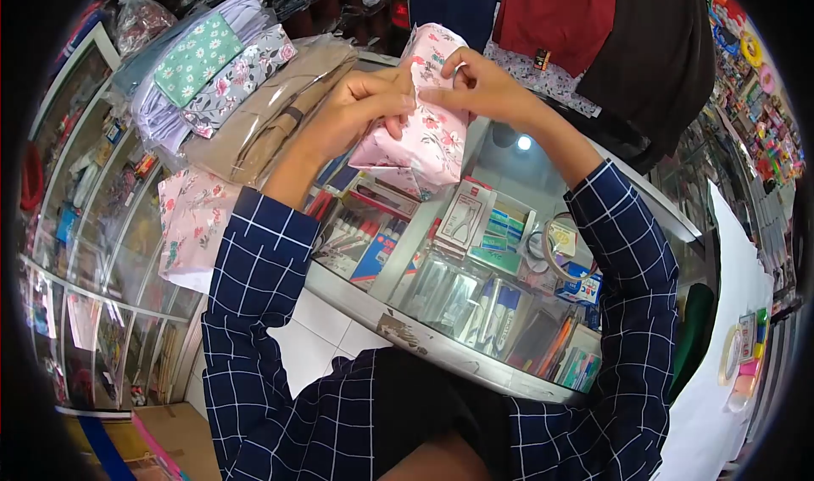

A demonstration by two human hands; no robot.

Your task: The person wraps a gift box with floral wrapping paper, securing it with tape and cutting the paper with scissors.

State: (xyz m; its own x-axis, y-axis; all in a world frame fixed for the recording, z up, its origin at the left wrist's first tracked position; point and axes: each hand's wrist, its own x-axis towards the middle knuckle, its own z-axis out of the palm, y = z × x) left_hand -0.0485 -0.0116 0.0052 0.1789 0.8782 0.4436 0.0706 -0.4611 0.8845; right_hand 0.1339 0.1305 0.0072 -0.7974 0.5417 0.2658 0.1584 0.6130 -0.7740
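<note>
Package in floral wrap (437, 142), upper centre of frame over the bench (475, 361), is pinched by left hand (366, 103) and right hand (490, 91), probably to keep its paper seam closed.

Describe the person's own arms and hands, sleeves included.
The left hand and right hand are ungloved, with no watch showing. The left sleeve and right sleeve match: navy blue, crossed by thin white lines in a grid, ending well short of the hands.
</note>
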